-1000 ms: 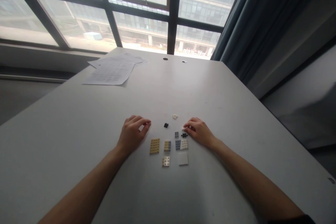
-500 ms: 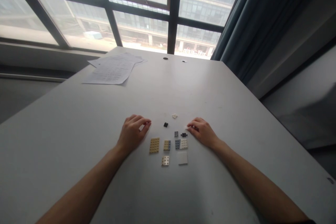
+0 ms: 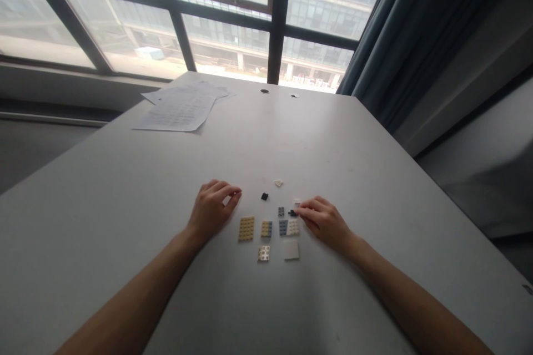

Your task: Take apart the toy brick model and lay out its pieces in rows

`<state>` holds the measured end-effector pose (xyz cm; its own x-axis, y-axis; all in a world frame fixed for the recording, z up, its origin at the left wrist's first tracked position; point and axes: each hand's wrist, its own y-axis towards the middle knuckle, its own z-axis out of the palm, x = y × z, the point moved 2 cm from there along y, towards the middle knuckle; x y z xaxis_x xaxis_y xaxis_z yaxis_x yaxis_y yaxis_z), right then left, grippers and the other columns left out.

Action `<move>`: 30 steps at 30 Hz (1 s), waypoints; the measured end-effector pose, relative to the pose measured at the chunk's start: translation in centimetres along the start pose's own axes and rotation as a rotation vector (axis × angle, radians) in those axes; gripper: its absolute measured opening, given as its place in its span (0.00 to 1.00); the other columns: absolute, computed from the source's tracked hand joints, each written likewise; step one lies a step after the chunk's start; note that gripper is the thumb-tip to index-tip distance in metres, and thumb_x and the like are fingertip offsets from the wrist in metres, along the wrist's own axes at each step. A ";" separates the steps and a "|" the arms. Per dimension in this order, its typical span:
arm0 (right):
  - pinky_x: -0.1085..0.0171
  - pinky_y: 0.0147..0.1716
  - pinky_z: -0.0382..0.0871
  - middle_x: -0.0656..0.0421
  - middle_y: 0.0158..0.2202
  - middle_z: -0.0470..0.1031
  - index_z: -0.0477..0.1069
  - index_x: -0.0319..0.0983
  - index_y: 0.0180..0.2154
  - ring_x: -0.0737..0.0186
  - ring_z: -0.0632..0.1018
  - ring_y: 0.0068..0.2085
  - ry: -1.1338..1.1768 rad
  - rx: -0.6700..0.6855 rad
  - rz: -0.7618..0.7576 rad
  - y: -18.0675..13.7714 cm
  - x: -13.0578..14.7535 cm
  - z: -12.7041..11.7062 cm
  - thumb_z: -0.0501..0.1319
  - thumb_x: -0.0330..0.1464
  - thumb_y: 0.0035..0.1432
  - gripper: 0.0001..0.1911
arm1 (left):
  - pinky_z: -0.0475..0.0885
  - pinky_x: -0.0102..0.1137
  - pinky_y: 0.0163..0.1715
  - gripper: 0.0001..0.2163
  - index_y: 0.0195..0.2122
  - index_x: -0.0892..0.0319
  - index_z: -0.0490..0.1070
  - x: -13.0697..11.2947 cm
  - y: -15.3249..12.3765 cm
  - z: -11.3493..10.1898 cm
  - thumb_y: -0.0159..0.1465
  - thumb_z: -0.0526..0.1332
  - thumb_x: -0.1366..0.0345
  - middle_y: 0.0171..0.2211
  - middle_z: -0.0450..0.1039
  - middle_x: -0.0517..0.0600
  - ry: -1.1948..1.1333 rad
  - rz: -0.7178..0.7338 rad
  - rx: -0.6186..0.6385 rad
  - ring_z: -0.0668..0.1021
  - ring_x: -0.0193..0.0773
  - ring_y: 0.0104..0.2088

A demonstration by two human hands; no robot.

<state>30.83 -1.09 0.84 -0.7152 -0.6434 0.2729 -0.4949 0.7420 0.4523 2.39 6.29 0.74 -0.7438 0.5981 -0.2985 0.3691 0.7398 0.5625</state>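
Note:
My left hand (image 3: 214, 205) rests on the table, thumb and forefinger drawn together at the tips. Nothing shows between them. To its right lies a small black brick (image 3: 265, 196). The fingertips of my right hand (image 3: 325, 219) close on the right end of a small black piece with side pegs (image 3: 292, 213), which lies on the table and is partly covered. Just behind those fingers is a small white piece (image 3: 297, 201). Nearby are a dark grey studded brick (image 3: 281, 211), a blue-grey plate (image 3: 283, 227) and a white studded plate (image 3: 293, 227).
Closer to me lie a tan plate (image 3: 246, 228), a tan and blue-grey piece (image 3: 266, 228), a pale studded plate (image 3: 264, 253) and a smooth white tile (image 3: 292, 250). Small white pieces (image 3: 278, 182) sit farther back. Papers (image 3: 179, 108) lie at the far left, before the windows.
My right hand has let go of the small white piece and moved slightly nearer to me, onto the black pegged piece. The left hand has stayed in place.

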 end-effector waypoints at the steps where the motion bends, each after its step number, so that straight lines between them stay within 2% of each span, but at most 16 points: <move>1: 0.60 0.41 0.70 0.55 0.39 0.77 0.75 0.40 0.43 0.58 0.73 0.40 -0.019 0.014 -0.009 0.0 0.2 0.0 0.57 0.26 0.62 0.11 | 0.65 0.35 0.43 0.09 0.33 0.58 0.75 0.0 0.0 0.0 0.65 0.56 0.64 0.30 0.75 0.49 0.001 0.000 0.003 0.73 0.39 0.35; 8: 0.59 0.44 0.69 0.56 0.40 0.78 0.74 0.41 0.44 0.59 0.73 0.41 -0.097 0.102 -0.005 -0.8 0.2 0.1 0.57 0.27 0.62 0.11 | 0.65 0.35 0.43 0.09 0.33 0.57 0.75 0.1 -0.1 0.1 0.65 0.56 0.64 0.30 0.75 0.49 0.012 0.008 0.002 0.73 0.39 0.35; 15: 0.59 0.43 0.70 0.54 0.41 0.77 0.74 0.40 0.44 0.58 0.73 0.41 -0.099 0.077 0.060 -2.6 -0.6 -1.0 0.56 0.26 0.62 0.12 | 0.65 0.35 0.42 0.09 0.33 0.58 0.75 0.1 -0.1 0.1 0.65 0.57 0.64 0.30 0.75 0.49 0.007 0.018 0.001 0.73 0.39 0.35; 23: 0.58 0.45 0.68 0.54 0.43 0.77 0.72 0.39 0.47 0.58 0.73 0.42 -0.107 0.085 0.042 -1.3 0.6 0.5 0.57 0.26 0.61 0.13 | 0.65 0.36 0.42 0.09 0.33 0.57 0.76 0.1 -0.1 0.1 0.64 0.56 0.64 0.30 0.75 0.49 0.014 0.018 0.001 0.73 0.39 0.35; 30: 0.58 0.44 0.68 0.54 0.44 0.77 0.71 0.39 0.47 0.57 0.73 0.43 -0.121 0.070 0.015 -1.3 0.8 0.5 0.58 0.25 0.61 0.13 | 0.66 0.36 0.43 0.09 0.33 0.57 0.76 0.0 -0.1 0.1 0.64 0.56 0.64 0.31 0.76 0.50 0.006 -0.007 0.018 0.73 0.39 0.36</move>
<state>30.64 -2.51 0.06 -0.7753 -0.6074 0.1729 -0.5135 0.7657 0.3874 2.42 6.22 0.65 -0.7500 0.5907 -0.2977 0.3735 0.7496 0.5464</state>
